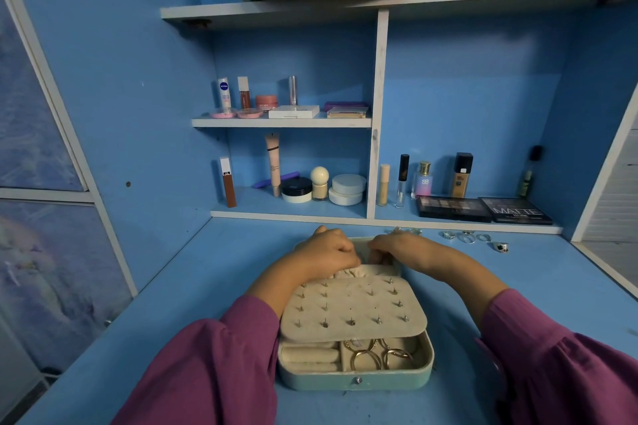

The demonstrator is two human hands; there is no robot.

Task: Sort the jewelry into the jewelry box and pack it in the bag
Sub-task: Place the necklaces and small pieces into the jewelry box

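hands point(359, 252) over jewelry box point(355, 379) (far end)

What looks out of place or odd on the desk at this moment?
A few rings lie loose on the desk right of the open jewelry box, not yet sorted. Both hands work at the box's far edge. Nothing looks spilled or damaged.

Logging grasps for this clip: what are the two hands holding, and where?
Left hand and right hand both reach into the open mint-green jewelry box's lid pocket; curled fingers hide any hold.
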